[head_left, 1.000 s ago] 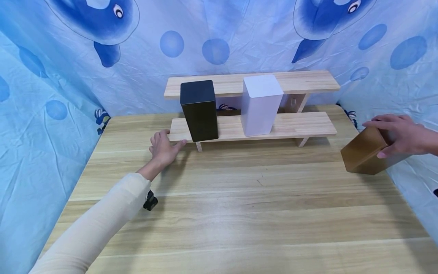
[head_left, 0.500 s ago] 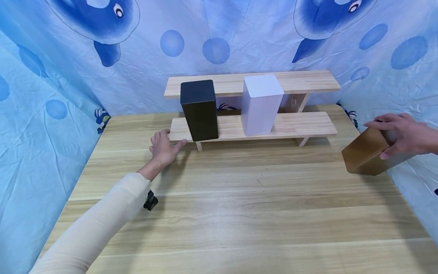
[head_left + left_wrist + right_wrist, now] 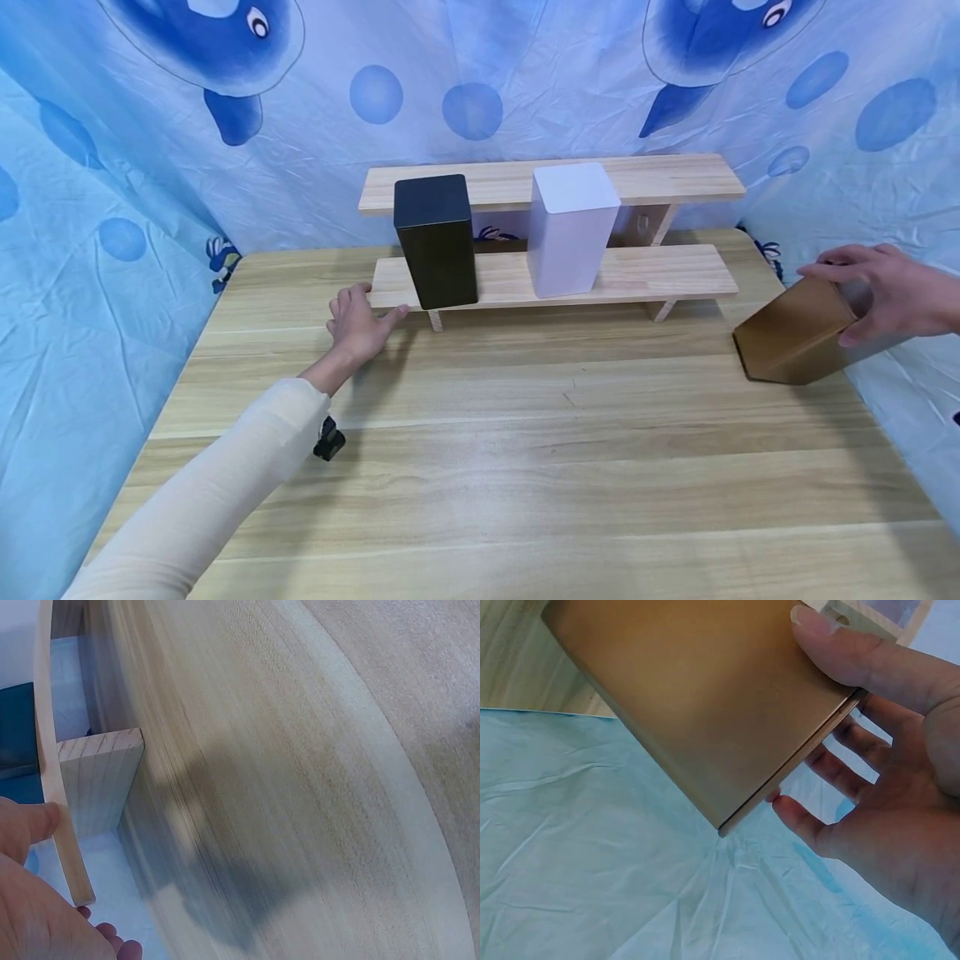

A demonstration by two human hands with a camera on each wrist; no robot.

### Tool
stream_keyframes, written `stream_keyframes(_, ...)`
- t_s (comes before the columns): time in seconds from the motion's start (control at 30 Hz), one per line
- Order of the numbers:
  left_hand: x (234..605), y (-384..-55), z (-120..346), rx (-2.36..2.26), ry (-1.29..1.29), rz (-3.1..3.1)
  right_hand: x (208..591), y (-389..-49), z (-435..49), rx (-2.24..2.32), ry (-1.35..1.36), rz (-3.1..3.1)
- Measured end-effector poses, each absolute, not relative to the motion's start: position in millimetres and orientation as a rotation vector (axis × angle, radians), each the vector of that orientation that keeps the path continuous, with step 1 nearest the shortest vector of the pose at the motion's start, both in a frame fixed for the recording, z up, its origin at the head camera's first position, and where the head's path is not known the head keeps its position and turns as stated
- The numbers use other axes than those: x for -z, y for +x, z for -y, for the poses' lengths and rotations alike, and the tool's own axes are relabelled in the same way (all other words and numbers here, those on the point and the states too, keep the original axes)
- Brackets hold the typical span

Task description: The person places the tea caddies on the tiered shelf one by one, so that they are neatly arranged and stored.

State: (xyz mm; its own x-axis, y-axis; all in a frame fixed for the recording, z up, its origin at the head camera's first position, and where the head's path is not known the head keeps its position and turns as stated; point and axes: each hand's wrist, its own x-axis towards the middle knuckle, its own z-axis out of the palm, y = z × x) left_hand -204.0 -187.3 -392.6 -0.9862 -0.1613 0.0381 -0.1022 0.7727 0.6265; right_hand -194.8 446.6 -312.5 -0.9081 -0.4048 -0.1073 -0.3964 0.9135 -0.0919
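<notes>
At the right edge of the table, my right hand [image 3: 896,290] holds a gold-brown rectangular canister [image 3: 795,337] that lies tilted, its far end pointing left. In the right wrist view the thumb lies on one broad face of the canister [image 3: 697,697], and the fingers are around its lidded end. My left hand [image 3: 358,327] grips the left end of the lower board of a two-tier wooden shelf [image 3: 660,271]. The left wrist view shows the thumb on the board [image 3: 60,817] and fingertips at its underside. A black canister [image 3: 438,250] and a white canister [image 3: 572,233] stand upright on that lower board.
The shelf's upper board [image 3: 645,175] runs behind both canisters. Wood-grain table [image 3: 525,467] spreads in front of the shelf. Blue whale-printed cloth [image 3: 420,50] hangs behind and along both sides.
The far end of the gold-brown canister has shifted slightly left, while my right hand has barely moved. My left hand, the shelf and the two upright canisters look the same.
</notes>
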Motion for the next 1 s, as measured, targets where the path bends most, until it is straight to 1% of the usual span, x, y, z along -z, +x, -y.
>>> stream_keyframes(0.2,391.1,-202.1,186.0,1.004,0.211,2.858,310.4,-195.6,-444.9,0.154,-0.728,-2.98)
stream_keyframes(0.47,393.8,-205.9,188.0,1.007,0.205,2.876,300.3,-196.4,-441.3,0.109,-0.802,-3.005)
stream_keyframes(1.0,391.8,-205.1,187.1,1.009,0.205,2.87,273.5,-198.3,-433.3,0.102,-0.774,-2.987)
